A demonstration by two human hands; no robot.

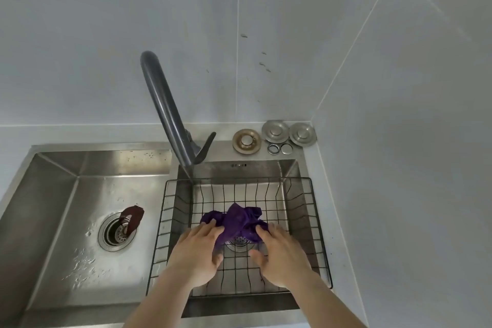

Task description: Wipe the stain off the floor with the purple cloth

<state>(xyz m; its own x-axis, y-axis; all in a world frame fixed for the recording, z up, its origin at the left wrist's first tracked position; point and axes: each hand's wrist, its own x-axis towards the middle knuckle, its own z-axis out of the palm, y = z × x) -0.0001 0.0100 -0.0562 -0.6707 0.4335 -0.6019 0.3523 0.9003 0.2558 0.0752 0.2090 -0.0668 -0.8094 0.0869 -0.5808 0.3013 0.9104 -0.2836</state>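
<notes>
We look down on a double stainless-steel sink (53,194) set into a pale counter (312,168) in a tiled corner. A black wire basket (316,221) sits in the right basin, and the purple cloth (239,221) lies crumpled on the basket's grid, above the right drain strainer (239,241).

Both hands reach into the basket. The left hand (197,253) rests palm down at the cloth's left edge, its fingers (210,226) held close together with their tips touching the fabric and the thumb spread apart toward the centre. The right hand (282,255) mirrors it at the cloth's right edge, fingers together on the fabric, thumb splayed inward. Neither hand has closed around the cloth; we see contact only.

The dark grey faucet (165,104) rises between the basins and leans to the left. In the left basin, a dark red-brown piece (133,217) rests against the drain (115,231), with water droplets nearby. Three round metal sink plugs (275,132) and two small rings (273,148) lie on the counter behind the right basin.
</notes>
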